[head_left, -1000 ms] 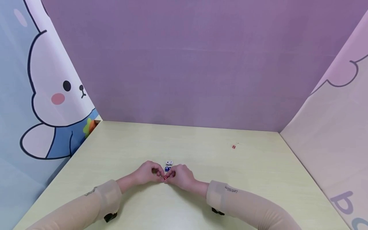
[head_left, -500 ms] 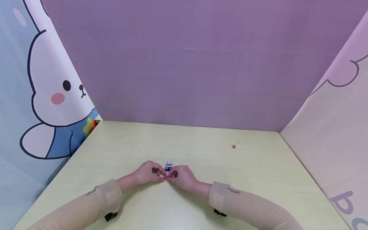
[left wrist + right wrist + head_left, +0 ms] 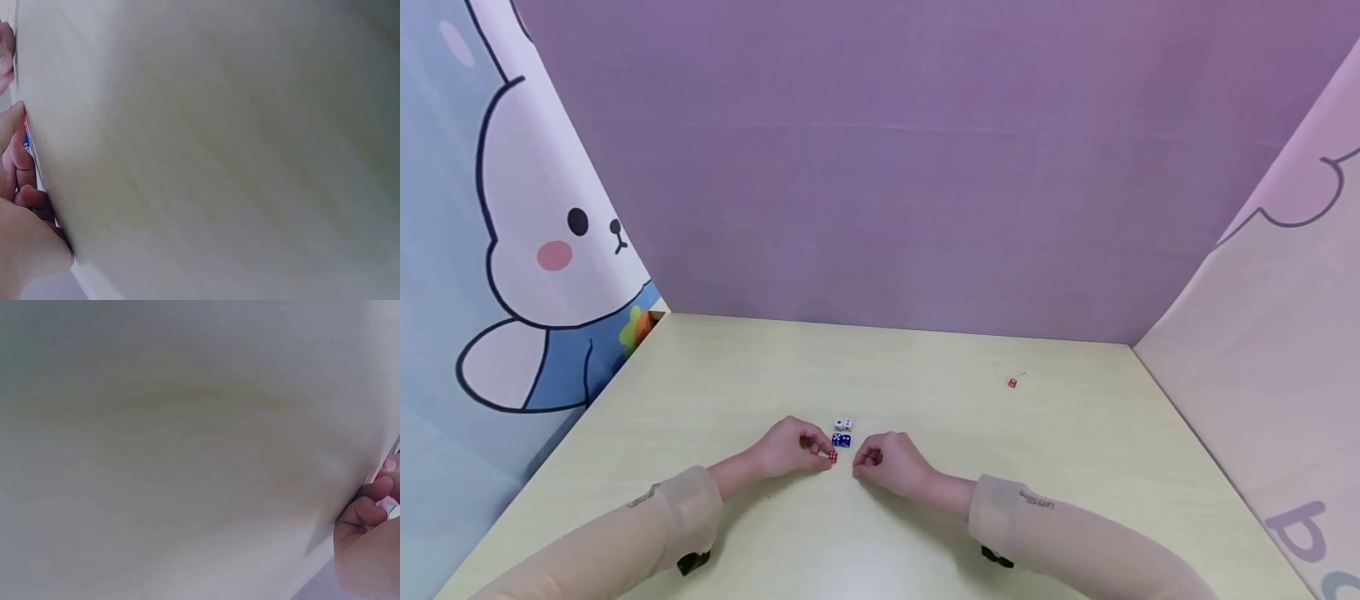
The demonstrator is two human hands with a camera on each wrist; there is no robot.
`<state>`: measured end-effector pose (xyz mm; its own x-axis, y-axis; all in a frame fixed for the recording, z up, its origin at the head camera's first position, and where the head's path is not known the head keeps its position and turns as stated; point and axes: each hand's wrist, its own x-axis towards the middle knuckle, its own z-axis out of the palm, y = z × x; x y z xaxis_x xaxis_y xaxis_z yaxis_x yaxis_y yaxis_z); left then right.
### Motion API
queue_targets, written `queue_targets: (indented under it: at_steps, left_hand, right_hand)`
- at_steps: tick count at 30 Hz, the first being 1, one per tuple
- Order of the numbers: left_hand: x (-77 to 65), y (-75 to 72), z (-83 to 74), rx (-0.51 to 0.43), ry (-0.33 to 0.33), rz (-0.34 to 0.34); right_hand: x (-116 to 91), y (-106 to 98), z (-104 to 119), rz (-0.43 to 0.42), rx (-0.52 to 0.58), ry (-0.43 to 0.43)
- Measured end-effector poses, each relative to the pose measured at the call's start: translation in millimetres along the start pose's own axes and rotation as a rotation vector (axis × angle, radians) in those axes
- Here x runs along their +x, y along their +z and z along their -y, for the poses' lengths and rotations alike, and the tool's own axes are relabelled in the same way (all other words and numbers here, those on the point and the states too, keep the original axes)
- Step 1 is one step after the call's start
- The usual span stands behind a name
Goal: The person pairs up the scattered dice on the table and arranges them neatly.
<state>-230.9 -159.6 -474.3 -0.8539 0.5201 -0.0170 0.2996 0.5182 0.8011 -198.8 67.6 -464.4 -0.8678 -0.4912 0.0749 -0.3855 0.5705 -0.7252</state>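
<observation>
My left hand (image 3: pixel 790 446) pinches a red die (image 3: pixel 832 457) between thumb and index finger, low over the table. Just behind that die, two blue dice (image 3: pixel 842 440) stand side by side, and behind them sit two white dice (image 3: pixel 843 425). To the right, a short gap away from the red die, my right hand (image 3: pixel 891 462) rests at the table with loosely curled fingers; nothing shows between them. In the left wrist view the left fingers (image 3: pixel 25 162) partly hide a sliver of red and blue. The right wrist view has the curled right fingers (image 3: pixel 369 512) at its edge.
Another red die (image 3: pixel 1012 383) lies farther back on the right side of the pale table (image 3: pixel 760 358). A purple panel (image 3: pixel 895 167) rises behind the table. Printed cloths hang at the left (image 3: pixel 550 208) and right (image 3: pixel 1262 333).
My right hand has drawn away to the right from the red die. The red die has shifted slightly back toward the blue pair, still in my left fingers.
</observation>
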Motion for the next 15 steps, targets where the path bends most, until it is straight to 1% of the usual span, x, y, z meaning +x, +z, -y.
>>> queue_targets:
  at_steps: [4,7,8,15]
  left_hand:
    - [1.1,0.8,-0.4,-0.003,-0.012,-0.007]
    - [1.1,0.9,-0.4,-0.002,-0.021,-0.010]
    - [1.1,0.8,-0.2,-0.001,-0.014,-0.011]
    - [0.8,0.7,0.8,0.009,-0.031,-0.007]
  right_hand:
    - [-10,-15,-9,0.025,0.001,0.015]
    - [-20,-30,-16,0.023,-0.009,0.036]
    - [-23,-35,-19,0.018,-0.012,0.044]
    - [-43,-69,-46,-0.077,-0.035,0.119]
